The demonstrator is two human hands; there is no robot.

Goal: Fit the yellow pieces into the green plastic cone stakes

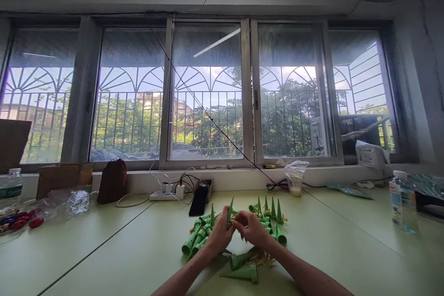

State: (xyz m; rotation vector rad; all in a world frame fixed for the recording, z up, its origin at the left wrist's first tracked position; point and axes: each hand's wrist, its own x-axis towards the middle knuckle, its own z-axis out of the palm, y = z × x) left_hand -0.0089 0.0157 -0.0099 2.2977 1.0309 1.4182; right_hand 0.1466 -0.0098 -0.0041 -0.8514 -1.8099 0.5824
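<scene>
My left hand (222, 231) is closed around a green plastic cone-shaped spike (231, 208), its point upward. Against the lower part of that spike, my right hand (251, 227) has its fingers pinched together; any small part between them is too hidden to make out. Left of my hands lies a pile of green spikes (194, 240) on their sides. Several spikes (273, 209) stand upright beyond my right hand, with small yellow pieces at their bases. Below my hands are a loose green spike (243, 273) and a heap of small pale-yellow pieces (263, 258).
On the pale table (114, 240) a black phone (199, 200) leans by a power strip (168, 195). A plastic cup (295, 184) stands by the window. Bottles (402, 201) stand at both sides. A brown pouch (113, 181) and cardboard box (64, 180) sit back left.
</scene>
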